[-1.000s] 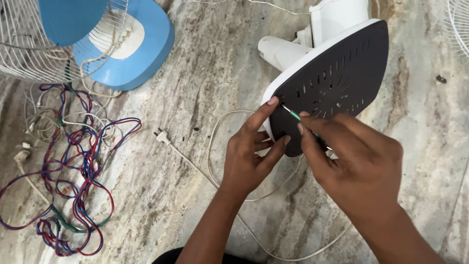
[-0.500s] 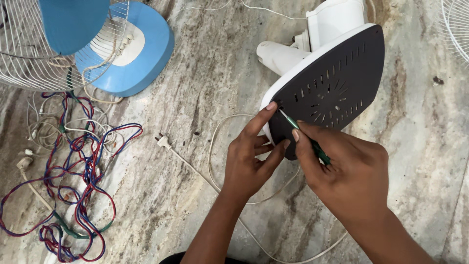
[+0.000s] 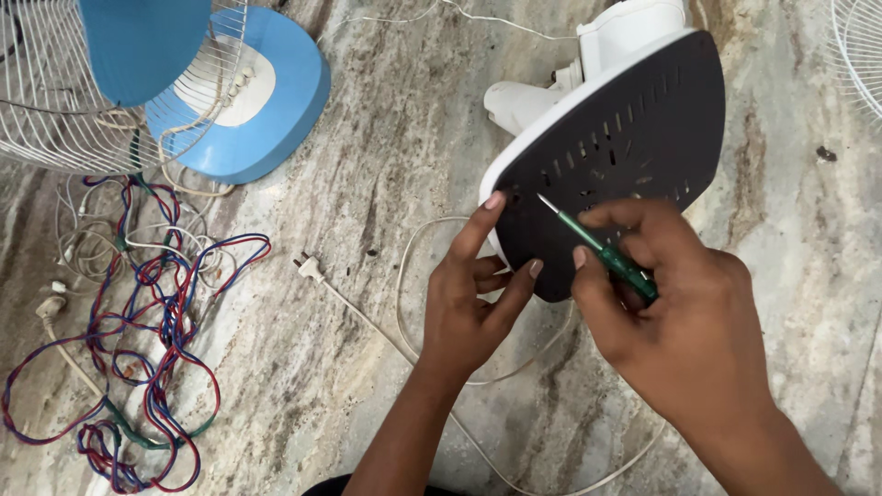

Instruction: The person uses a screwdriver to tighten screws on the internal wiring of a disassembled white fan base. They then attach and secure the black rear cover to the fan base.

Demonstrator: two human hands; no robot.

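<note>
My right hand (image 3: 684, 331) is closed around a green-handled screwdriver (image 3: 602, 250), thumb and forefinger pinching the handle while the other fingers curl in behind it. The metal shaft runs up and away from that hand toward my left, and its tip rests on the dark underside plate (image 3: 634, 147) of a white fan base (image 3: 625, 37) that is tipped on its side on the stone floor (image 3: 404, 138). The plate has rows of short slots, and the tip sits near its lower left edge.

My left hand (image 3: 473, 308) is just beside the right one, holding nothing by itself but steadying the base: its forefinger reaches up to the white rim of the base, and the thumb presses the plate's lower edge, close under the screwdriver tip. The remaining fingers are loosely folded.

Under and below both hands a thin white cord (image 3: 413, 266) loops across the floor, ending in a plug (image 3: 308, 267) well to the left of my left hand. Further left lies a tangle of red, blue and green wires (image 3: 156, 367). Above that, far from both hands, sits a blue fan (image 3: 266, 101) with a wire grille (image 3: 55, 119) and a blue blade. A second grille edge (image 3: 859, 55) shows beyond my right hand.
</note>
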